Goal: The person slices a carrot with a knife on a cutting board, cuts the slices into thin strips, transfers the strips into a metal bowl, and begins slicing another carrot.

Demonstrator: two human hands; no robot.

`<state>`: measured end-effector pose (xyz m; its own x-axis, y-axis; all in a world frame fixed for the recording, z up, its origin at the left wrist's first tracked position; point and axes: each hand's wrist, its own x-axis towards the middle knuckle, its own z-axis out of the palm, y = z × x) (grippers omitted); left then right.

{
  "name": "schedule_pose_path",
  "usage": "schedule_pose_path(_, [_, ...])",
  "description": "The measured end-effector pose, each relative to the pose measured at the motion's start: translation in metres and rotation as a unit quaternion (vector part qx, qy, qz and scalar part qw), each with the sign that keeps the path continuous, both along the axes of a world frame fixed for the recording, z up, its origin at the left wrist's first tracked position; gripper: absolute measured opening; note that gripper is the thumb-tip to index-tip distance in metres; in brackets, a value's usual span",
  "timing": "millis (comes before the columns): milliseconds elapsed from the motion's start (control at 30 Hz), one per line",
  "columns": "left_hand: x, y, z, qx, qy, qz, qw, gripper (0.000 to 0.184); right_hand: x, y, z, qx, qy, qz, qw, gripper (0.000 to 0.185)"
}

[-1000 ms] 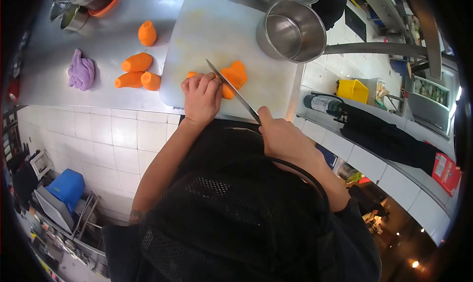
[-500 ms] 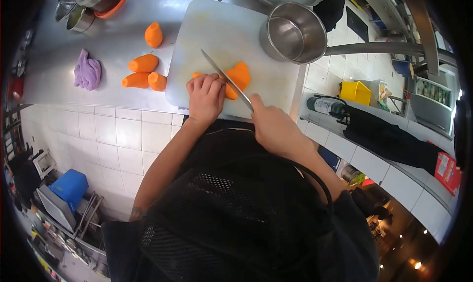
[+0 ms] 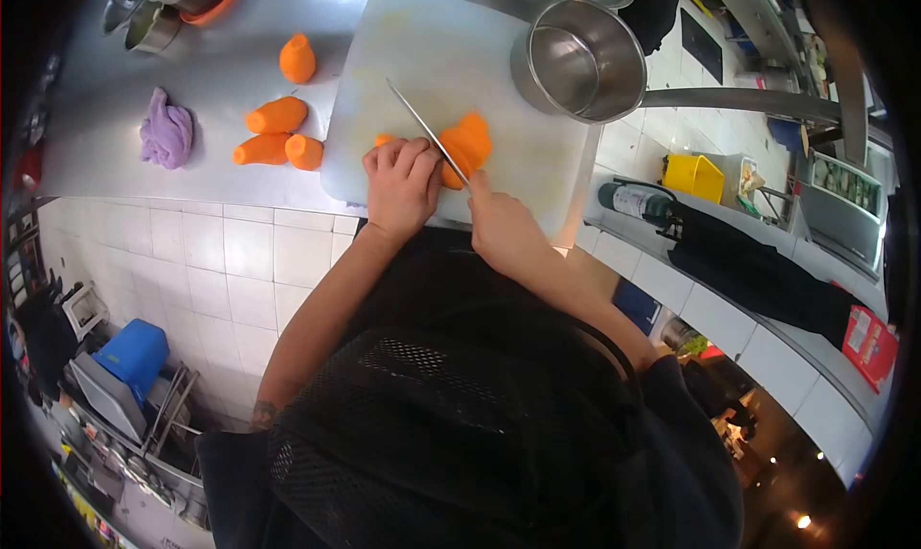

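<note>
My left hand is closed over a carrot on the white cutting board; one end of that carrot shows beside my fingers. In my right hand is the handle of a knife, its blade slanting up and to the left, close against my left fingertips. Cut carrot pieces lie in an overlapping pile just right of the blade. Several peeled whole carrots rest on the steel counter left of the board.
A steel saucepan stands at the board's upper right corner, its long handle pointing right. A purple cloth lies on the counter at left, with metal containers behind it. A yellow bin is at the right.
My right hand and the knife have shifted left, towards my left hand, and the blade stands a little steeper. My left hand keeps its hold on the carrot.
</note>
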<state>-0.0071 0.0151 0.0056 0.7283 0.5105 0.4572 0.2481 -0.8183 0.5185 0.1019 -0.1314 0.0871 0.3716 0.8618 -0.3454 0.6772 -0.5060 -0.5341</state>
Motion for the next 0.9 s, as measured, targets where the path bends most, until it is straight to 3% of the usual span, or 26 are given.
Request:
schedule_pose_path(67, [-0.001,0.001,0.002,-0.010,-0.005,-0.004,1.000,0.025,0.002,0.005,-0.029,0.009,-0.004,0.003,1.000,0.033])
schedule_pose_path(167, [-0.001,0.000,-0.004,-0.017,-0.019,-0.003,1.000,0.024,0.014,0.007,-0.014,0.005,0.017,0.000,1.000,0.034])
schedule_pose_path(300, [-0.004,-0.001,-0.004,-0.010,-0.009,-0.009,1.000,0.024,0.010,0.002,0.059,0.003,0.014,0.018,1.000,0.030])
schedule_pose_path(467, [0.000,-0.003,-0.005,-0.001,-0.019,0.005,1.000,0.026,0.005,-0.013,0.119,-0.125,0.066,0.028,0.990,0.033])
schedule_pose_path(567, [0.000,-0.003,-0.003,-0.005,-0.014,0.006,1.000,0.028,-0.001,-0.012,0.101,-0.096,0.068,0.009,0.993,0.033])
schedule_pose_path(767, [0.000,0.000,-0.007,-0.001,-0.021,0.002,1.000,0.026,-0.009,-0.004,-0.019,0.011,-0.030,-0.005,0.999,0.032])
schedule_pose_path(900, [0.000,0.001,-0.004,-0.007,-0.019,-0.019,1.000,0.025,0.002,-0.010,-0.017,0.036,-0.023,-0.009,0.999,0.035])
